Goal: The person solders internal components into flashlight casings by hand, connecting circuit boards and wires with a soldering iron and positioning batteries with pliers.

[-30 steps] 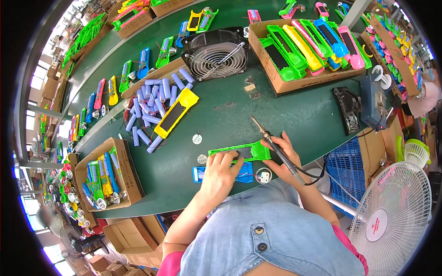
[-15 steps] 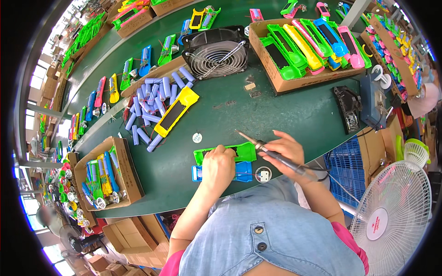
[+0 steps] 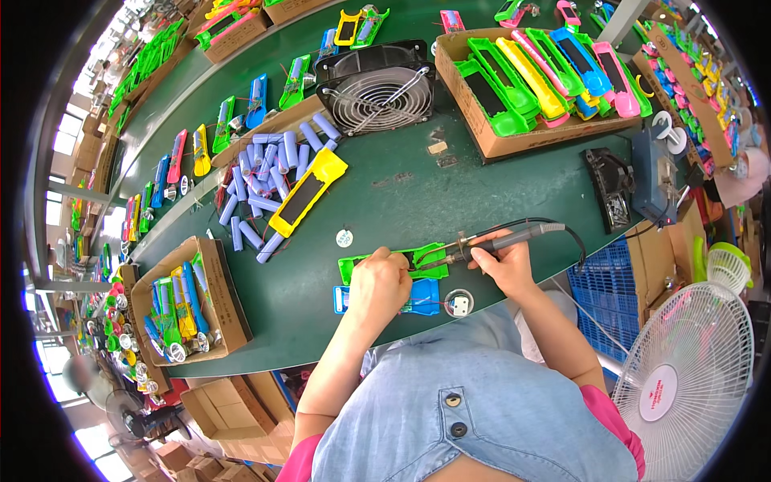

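My right hand [image 3: 506,263] grips a soldering iron [image 3: 518,238] by its dark handle, and its tip reaches left over the green plastic casing [image 3: 434,270]. My left hand [image 3: 381,283] is closed, with fingertips pinched together above that casing. Whatever those fingers hold is hidden. Just nearer to me lies a blue casing [image 3: 426,296], partly covered by my left hand. Thin wires run from it to a round lamp head [image 3: 459,304] with a white piece on it, at the table's near edge.
Purple battery cells [image 3: 265,169] lie heaped at left, a yellow casing [image 3: 309,195] against them. Behind stands a black fan [image 3: 377,96]. Cardboard boxes of casings stand far right [image 3: 514,147] and near left [image 3: 229,297]. A blue soldering station [image 3: 652,177] sits at right, near a white fan [image 3: 683,377].
My right hand has turned the soldering iron, bringing its tip down from above the table to the green casing. My left hand has stayed nearly in place.
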`<state>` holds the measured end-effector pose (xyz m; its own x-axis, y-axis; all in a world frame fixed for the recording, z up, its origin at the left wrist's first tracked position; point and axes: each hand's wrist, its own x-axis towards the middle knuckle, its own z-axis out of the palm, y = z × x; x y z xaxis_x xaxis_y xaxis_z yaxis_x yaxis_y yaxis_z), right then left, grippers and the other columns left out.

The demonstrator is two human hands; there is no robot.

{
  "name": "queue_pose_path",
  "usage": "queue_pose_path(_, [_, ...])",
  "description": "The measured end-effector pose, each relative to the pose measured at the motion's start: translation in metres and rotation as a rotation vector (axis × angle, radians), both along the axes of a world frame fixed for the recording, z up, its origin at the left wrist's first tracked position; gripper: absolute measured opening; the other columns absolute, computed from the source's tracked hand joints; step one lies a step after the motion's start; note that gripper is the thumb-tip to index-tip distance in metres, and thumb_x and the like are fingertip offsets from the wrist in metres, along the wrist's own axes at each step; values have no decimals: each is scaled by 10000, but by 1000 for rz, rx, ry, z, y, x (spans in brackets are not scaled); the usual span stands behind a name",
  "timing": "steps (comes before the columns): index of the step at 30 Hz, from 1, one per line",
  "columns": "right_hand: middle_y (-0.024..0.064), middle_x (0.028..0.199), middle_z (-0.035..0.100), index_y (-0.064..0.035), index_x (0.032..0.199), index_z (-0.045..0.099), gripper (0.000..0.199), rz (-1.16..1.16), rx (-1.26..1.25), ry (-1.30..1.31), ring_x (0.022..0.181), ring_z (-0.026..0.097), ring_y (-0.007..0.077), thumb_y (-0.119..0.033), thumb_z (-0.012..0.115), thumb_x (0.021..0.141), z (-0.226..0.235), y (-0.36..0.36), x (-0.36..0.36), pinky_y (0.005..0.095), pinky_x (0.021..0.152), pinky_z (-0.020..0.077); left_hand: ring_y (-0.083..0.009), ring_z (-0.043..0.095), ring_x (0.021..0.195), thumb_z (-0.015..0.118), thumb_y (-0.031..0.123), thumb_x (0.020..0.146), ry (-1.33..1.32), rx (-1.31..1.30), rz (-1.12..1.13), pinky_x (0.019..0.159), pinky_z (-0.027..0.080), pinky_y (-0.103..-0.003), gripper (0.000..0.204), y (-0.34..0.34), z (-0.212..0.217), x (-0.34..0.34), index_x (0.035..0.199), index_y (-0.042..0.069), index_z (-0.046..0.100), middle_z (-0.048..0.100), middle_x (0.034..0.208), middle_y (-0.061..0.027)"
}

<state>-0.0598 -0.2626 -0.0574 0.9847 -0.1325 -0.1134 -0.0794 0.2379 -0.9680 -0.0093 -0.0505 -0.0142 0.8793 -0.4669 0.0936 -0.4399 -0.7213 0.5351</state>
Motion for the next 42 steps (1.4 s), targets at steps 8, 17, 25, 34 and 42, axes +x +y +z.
queue_pose_path(8, [90,800,629,43,918,564,164,-24,-14,31,649,638,134,-39,643,800,7,4,-3,207,531,489,-289,588,589,589,16,660,3,19,3,553,476,-368,63,-2,3,1,711,36,619,580,699,-123])
queue_pose_path(17, [127,818,627,65,974,555,178,-101,-84,-218,708,651,157,-11,609,822,34,15,-28,243,624,539,-303,583,591,582,18,659,-31,34,-14,560,477,-379,61,-2,0,0,708,31,617,575,700,-135])
queue_pose_path(25, [102,978,639,-10,1206,453,605,259,-747,-297,972,600,252,-194,729,699,18,49,-29,505,1098,129,-309,592,627,581,27,662,-17,80,-10,591,482,-386,52,-4,4,-2,707,15,604,558,701,-146])
queue_pose_path(34, [125,967,596,-26,1258,337,702,299,-774,-382,924,584,280,-109,729,681,25,38,-17,550,1073,125,-241,566,745,582,31,684,-196,-56,-242,663,465,-341,230,40,26,-9,901,53,653,591,850,-64])
queue_pose_path(42, [63,1204,529,-80,1248,464,677,300,-859,-326,1082,534,241,-171,759,646,30,27,1,490,1107,141,-204,550,848,586,85,608,-408,-139,-360,715,468,-308,375,37,-13,-34,975,54,659,582,995,-60])
